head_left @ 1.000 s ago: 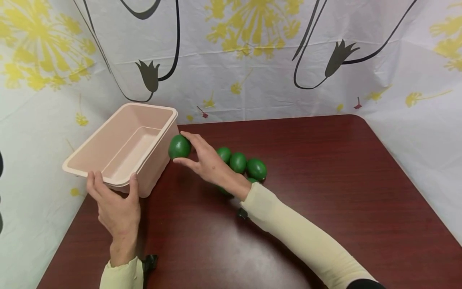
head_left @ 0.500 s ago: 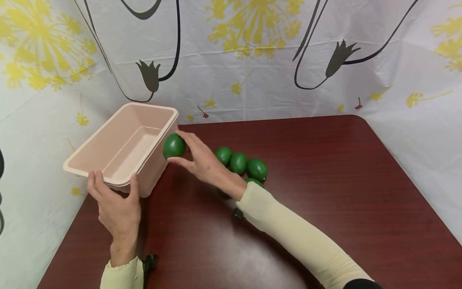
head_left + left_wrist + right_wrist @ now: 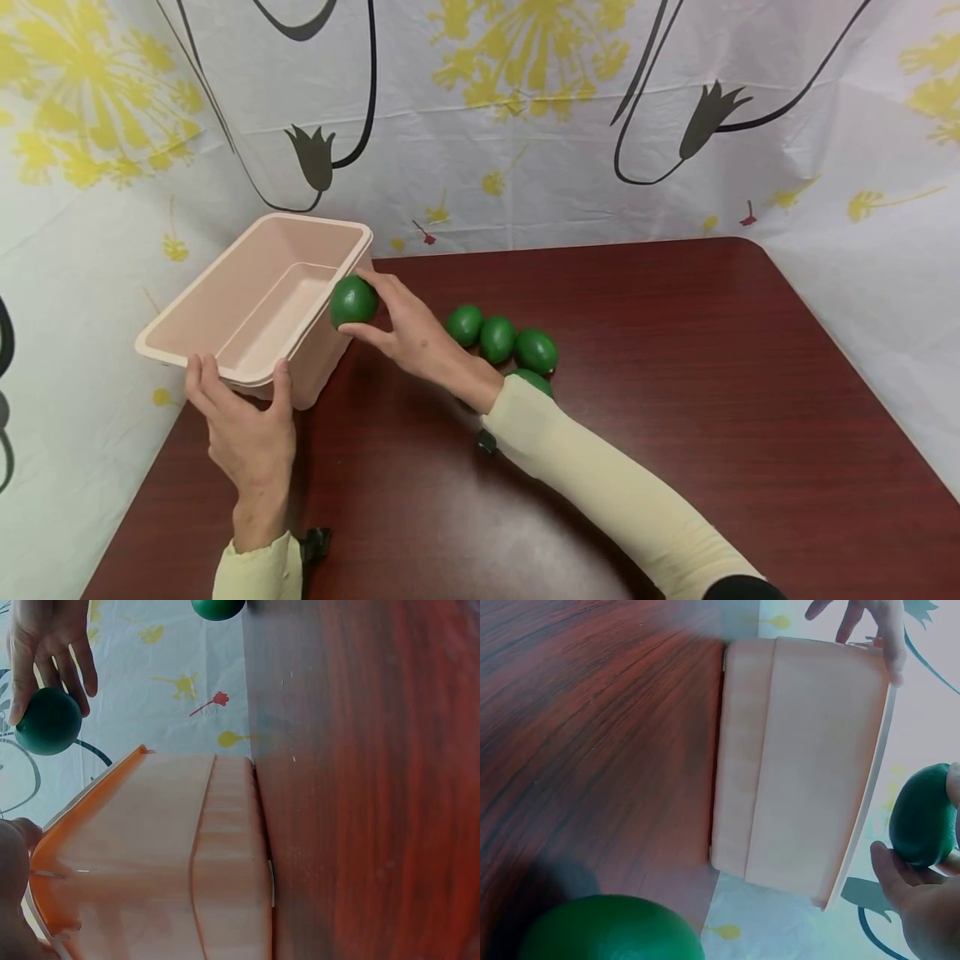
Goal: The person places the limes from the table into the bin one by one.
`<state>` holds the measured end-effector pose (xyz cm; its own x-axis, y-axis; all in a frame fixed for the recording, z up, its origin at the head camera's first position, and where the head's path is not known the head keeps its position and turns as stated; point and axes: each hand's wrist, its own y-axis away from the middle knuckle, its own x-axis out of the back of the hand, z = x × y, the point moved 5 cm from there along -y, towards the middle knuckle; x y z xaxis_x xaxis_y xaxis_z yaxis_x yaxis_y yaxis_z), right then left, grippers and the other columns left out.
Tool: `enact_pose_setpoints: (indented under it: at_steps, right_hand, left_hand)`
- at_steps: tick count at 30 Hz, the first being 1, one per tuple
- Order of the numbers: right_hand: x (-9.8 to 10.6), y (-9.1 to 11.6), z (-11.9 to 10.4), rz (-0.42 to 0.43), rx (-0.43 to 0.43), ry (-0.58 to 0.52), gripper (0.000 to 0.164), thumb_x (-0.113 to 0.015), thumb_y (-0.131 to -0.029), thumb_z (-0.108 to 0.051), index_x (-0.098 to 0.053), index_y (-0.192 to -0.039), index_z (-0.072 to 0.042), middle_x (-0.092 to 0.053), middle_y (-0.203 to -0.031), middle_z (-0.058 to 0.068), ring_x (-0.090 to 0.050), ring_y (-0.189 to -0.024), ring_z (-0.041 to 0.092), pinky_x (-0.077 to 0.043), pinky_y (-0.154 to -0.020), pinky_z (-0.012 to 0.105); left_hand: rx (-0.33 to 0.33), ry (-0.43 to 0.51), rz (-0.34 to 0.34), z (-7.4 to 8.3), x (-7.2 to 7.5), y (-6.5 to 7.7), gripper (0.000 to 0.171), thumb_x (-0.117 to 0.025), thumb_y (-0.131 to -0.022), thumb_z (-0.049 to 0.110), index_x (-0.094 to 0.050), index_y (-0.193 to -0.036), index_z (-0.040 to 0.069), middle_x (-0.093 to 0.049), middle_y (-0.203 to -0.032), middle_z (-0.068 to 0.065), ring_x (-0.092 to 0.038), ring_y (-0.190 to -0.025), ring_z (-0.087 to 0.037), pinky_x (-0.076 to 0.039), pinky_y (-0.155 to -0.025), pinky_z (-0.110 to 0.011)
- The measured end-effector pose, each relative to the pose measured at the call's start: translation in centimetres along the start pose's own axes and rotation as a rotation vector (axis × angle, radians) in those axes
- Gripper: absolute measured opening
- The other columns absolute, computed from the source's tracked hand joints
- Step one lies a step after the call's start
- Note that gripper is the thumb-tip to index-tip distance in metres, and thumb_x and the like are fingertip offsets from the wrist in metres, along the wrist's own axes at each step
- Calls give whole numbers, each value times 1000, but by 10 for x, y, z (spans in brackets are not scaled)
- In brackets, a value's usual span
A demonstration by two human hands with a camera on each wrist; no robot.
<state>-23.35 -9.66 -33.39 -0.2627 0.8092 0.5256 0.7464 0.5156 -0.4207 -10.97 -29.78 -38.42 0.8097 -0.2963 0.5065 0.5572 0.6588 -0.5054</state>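
Observation:
A smooth dark green avocado (image 3: 354,301) is pinched between the thumb and fingers of my right hand (image 3: 416,342). In the head view it overlaps the right rim of a pale pink plastic bin (image 3: 330,333). The right wrist view shows this avocado (image 3: 922,817) held above rim height, beside the bin's rim. My left hand (image 3: 251,437) grips the bin's near rim, fingers over the edge and thumb near the corner. No fruit shows on the visible part of the bin's floor. Several more avocados (image 3: 497,339) lie clustered on the table, partly hidden behind my right forearm.
The dark red wooden table (image 3: 675,375) extends to the right, with a rounded far corner. A white patterned sheet (image 3: 525,192) hangs close behind it and along the left side, near the bin.
My right hand has carried the avocado left and slightly up, from beside the bin to its right rim. The left hand keeps its grip, and the bin stays in place.

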Motion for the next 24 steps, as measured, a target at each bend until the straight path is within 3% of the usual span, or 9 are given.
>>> enact_pose_setpoints:
  at_steps: [13,24]
  right_hand:
    - [-8,-4,-5,19,-4,-8,72,-77,-95,-31,-43,-155,-10,-57,-142,8,-61,-121,17,-50,-105,26]
    - [-17,-9,-12,6,32,-94,70,-76,-96,-25,-42,-155,-10,-58,-137,10,-68,-98,19,-51,-85,14]
  left_hand:
    - [-3,-1,-8,1,0,1,87,-65,-94,62,-36,-160,14,-29,-171,3,-62,-121,-51,-42,-83,-75]
    - [-15,-17,-1,2,1,1,87,-64,-94,62,-36,-160,13,-30,-170,2,-63,-114,-54,-43,-79,-74]
